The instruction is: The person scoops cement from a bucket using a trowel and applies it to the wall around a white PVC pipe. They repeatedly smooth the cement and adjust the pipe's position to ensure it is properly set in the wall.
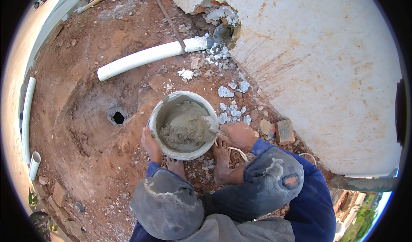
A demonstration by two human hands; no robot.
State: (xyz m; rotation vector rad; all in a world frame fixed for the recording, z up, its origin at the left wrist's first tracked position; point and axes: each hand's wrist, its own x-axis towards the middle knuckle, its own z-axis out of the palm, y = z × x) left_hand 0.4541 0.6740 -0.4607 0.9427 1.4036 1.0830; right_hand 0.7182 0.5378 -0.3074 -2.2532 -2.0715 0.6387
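Between my bare feet stands a white bucket (209, 104) with a mortar-crusted rim, partly filled with wet grey mortar (183, 128). My left hand (151, 145) grips the bucket's left side, its fingertips against the outer wall near the rim. At the right rim my right hand (238, 135) is closed round the handle of a trowel (210, 124). The trowel's mortar-coated blade reaches over the rim into the bucket, touching the mortar; most of its handle is hidden in my fist. A pale bucket handle (240, 152) hangs below my right hand.
Ahead, a white pipe (141, 61) runs from a broken hole (219, 22) in the white wall (317, 62). A dark hole (118, 116) opens in the red soil to the left. Rubble (234, 109) and a brick (284, 131) lie by the wall; more pipe (29, 117) lies far left.
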